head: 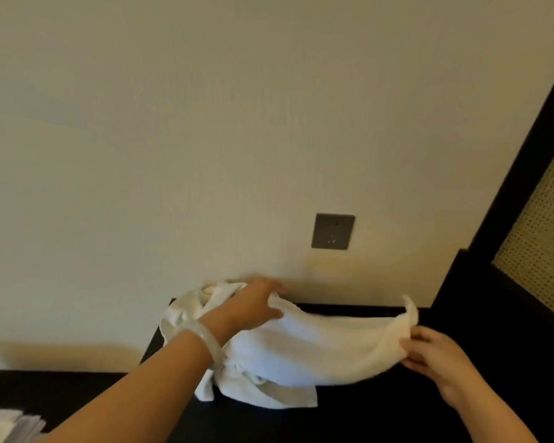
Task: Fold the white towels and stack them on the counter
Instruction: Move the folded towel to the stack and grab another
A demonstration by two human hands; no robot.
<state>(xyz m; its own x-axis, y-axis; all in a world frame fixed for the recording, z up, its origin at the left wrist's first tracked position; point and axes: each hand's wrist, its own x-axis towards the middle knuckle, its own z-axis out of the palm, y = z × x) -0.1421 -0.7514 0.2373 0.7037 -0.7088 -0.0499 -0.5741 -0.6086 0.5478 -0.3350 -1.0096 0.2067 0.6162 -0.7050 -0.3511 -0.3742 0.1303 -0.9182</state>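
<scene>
A white towel (327,346) is stretched between my two hands just above the dark counter (381,417). My left hand (256,303), with a pale bangle on the wrist, grips the towel's far left corner. My right hand (432,353) pinches the right corner, which sticks up. Under and behind the held towel lies a crumpled heap of white towels (269,391) against the wall. A stack of folded white towels (7,425) shows at the bottom left edge, partly cut off.
A grey wall socket (332,231) sits on the cream wall above the counter. A dark wooden frame with a woven cane panel (544,231) stands at the right. A lower dark surface (61,394) extends to the left.
</scene>
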